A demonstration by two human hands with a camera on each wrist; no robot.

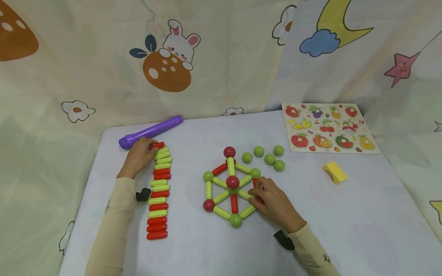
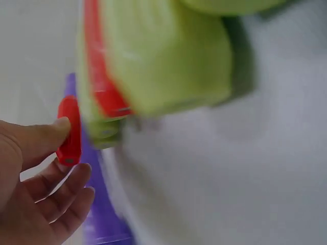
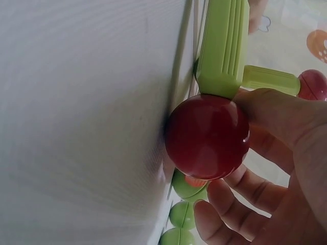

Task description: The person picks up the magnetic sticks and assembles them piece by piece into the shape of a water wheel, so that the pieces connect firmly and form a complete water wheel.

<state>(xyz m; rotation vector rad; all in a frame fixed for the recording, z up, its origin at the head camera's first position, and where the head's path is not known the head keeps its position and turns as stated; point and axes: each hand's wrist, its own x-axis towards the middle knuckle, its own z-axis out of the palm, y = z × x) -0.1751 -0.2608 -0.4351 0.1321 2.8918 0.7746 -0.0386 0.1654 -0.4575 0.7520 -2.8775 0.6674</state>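
Note:
My left hand (image 1: 139, 155) pinches a short red rod (image 2: 70, 130) between thumb and forefinger at the far end of a column of red and light green rods (image 1: 157, 200). The other fingers are loosely bent. My right hand (image 1: 276, 201) holds a dark red ball (image 3: 207, 137) at the right corner of a wheel-shaped frame of rods and balls; in the head view the fingers hide this ball. A ribbed green rod (image 3: 223, 51) meets the ball. At the frame's hub, a red ball (image 1: 232, 182) sits above a green one.
Several loose green balls (image 1: 269, 159) lie behind the frame. A purple stick-shaped toy (image 1: 152, 131) is at the back left, beside my left hand. At the right are a fruit picture board (image 1: 328, 128) and a yellow arch block (image 1: 334, 173). A printed curtain (image 1: 221, 57) hangs behind the table.

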